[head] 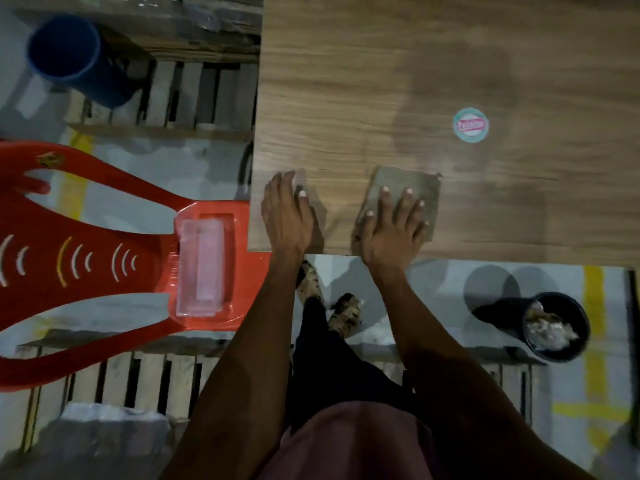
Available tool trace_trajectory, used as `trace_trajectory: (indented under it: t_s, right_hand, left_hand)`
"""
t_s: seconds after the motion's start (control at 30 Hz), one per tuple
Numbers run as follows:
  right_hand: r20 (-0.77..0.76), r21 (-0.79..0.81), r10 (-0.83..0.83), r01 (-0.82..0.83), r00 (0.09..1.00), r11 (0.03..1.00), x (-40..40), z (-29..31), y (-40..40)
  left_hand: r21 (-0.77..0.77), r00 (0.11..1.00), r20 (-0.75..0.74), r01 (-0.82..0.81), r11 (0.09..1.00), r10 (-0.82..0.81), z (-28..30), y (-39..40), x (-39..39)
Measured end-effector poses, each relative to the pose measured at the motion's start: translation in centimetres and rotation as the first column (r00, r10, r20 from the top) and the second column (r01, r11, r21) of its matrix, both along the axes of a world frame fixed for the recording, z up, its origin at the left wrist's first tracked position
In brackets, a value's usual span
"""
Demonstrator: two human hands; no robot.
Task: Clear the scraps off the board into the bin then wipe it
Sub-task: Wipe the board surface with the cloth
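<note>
Board (433, 81) lay bare before me, my right hand (391, 230) spread flat on the cloth (403, 181) near its front edge, left hand (287, 216) open-palmed beside, scraps (549, 329) in the bin (571, 351).

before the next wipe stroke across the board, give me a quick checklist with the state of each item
1. Scraps off the board: ok, no scraps show on it, only a round sticker.
2. Scraps in the bin: ok, crumpled waste lies inside it, on the floor to the right.
3. Cloth flat on the board: ok, it lies near the front edge.
4. Right hand on the cloth: ok, palm down with fingers spread over it.
5. Left hand steadying the board: ok, it rests flat at the front left corner.
6. Cloth damp or clean: cannot tell.
</note>
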State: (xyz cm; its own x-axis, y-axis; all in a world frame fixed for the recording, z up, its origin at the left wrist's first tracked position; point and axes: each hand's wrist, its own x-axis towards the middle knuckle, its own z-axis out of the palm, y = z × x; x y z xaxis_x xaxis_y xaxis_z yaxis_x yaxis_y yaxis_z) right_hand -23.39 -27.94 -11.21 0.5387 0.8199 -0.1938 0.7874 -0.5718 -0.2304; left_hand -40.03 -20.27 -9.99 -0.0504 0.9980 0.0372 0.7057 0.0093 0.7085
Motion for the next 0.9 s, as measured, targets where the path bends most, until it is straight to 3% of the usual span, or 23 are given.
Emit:
trace_trajectory:
  t_s: [0.07, 0.13, 0.2, 0.27, 0.3, 0.4, 0.47, 0.57, 0.63, 0.67, 0.73, 0.77, 0.83, 0.9]
  right_hand:
    - [-0.001, -0.02, -0.155, 0.155, 0.988, 0.988, 0.2, -0.1, -0.1]
    - [0.007, -0.02, -0.109, 0.109, 0.994, 0.994, -0.7, -0.1, -0.3]
    - [-0.013, 0.005, 0.166, -0.165, 0.986, 0.986, -1.7, -0.3, -1.3]
    - [-0.009, 0.04, 0.467, -0.467, 0.884, 0.883, -2.1, -0.7, -2.5]
    - [-0.005, 0.051, 0.532, -0.531, 0.847, 0.846, -1.6, -0.8, -2.7]
    - [0.004, 0.042, 0.422, -0.422, 0.907, 0.906, 1.6, -0.9, -2.3]
    - [0.0, -0.007, 0.182, -0.182, 0.983, 0.983, 3.7, -0.4, -1.6]
    - [-0.018, -0.074, -0.142, 0.14, 0.99, 0.987, 3.2, 0.1, 0.1]
    - [-0.04, -0.077, -0.066, 0.063, 0.997, 0.995, 0.4, 0.5, 1.3]
    - [-0.055, -0.058, 0.097, -0.1, 0.994, 0.993, -1.0, 0.5, 1.6]
    - [-0.047, 0.004, 0.455, -0.455, 0.889, 0.89, -2.1, 0.4, 1.9]
    - [-0.038, 0.031, 0.534, -0.533, 0.845, 0.845, -1.4, 0.3, 2.4]
    - [-0.015, 0.045, 0.484, -0.483, 0.875, 0.874, 0.8, 0.1, 3.8]
    - [0.002, 0.007, 0.265, -0.265, 0.964, 0.964, 2.7, 0.0, 5.8]
  left_hand:
    - [-0.009, 0.987, -0.154, 0.038, 0.999, -0.039, -0.5, 0.2, 0.1]
    - [-0.019, 0.956, -0.288, 0.053, 0.998, -0.056, -0.6, 0.4, -0.3]
    - [0.003, 0.92, -0.383, 0.096, 0.995, -0.088, -0.7, 0.2, -0.5]
    - [0.007, 0.894, -0.435, 0.122, 0.992, -0.107, -0.6, 0.1, -0.5]
    - [0.001, 0.884, -0.454, 0.125, 0.992, -0.111, -0.5, 0.1, -0.4]
    - [-0.033, 0.855, -0.509, 0.1, 0.994, -0.102, -0.1, 0.6, 0.3]
    - [-0.035, 0.846, -0.528, 0.066, 0.997, -0.075, 0.0, 1.2, 0.9]
    - [-0.036, 0.845, -0.534, 0.011, 0.999, -0.029, 0.0, 2.3, 2.0]
    - [-0.042, 0.846, -0.531, 0.023, 0.999, -0.042, 0.0, 3.1, 2.6]
    - [-0.045, 0.846, -0.53, 0.041, 0.998, -0.059, 0.0, 3.6, 2.8]
    - [-0.047, 0.846, -0.527, 0.073, 0.996, -0.087, 0.2, 4.9, 2.9]
    - [-0.054, 0.848, -0.52, 0.081, 0.995, -0.098, 0.3, 5.6, 2.8]
    - [-0.061, 0.854, -0.506, 0.108, 0.992, -0.124, 0.5, 7.1, 2.4]
    - [-0.024, 0.865, -0.483, 0.147, 0.989, -0.14, 0.7, 8.6, 2.2]
